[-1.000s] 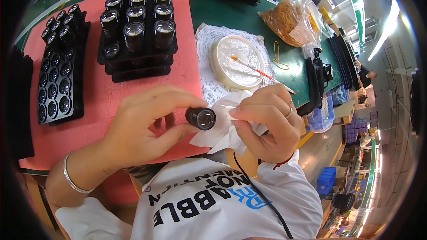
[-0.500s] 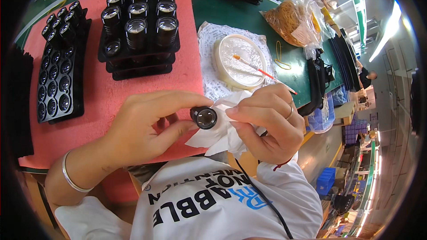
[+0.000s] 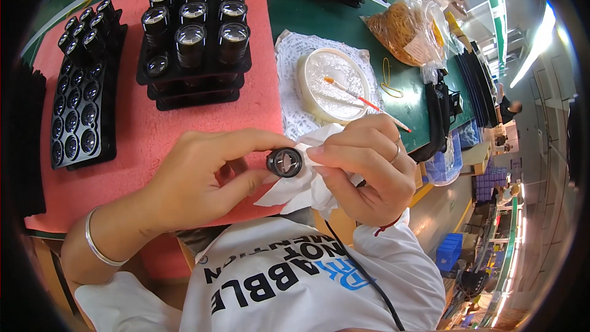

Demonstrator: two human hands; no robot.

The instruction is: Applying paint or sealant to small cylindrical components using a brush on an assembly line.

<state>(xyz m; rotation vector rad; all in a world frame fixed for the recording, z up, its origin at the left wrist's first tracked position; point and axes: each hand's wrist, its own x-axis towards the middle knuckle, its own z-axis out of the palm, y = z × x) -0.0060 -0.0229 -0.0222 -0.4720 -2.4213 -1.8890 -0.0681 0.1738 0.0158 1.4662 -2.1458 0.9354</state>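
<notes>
Wiping looks midway: one small black lens is in hand, held close to the body at the near edge of the table, while many lenses wait in the black trays far left. Left hand pinches the lens barrel between thumb and fingers; right hand presses a white cloth against its side
</notes>
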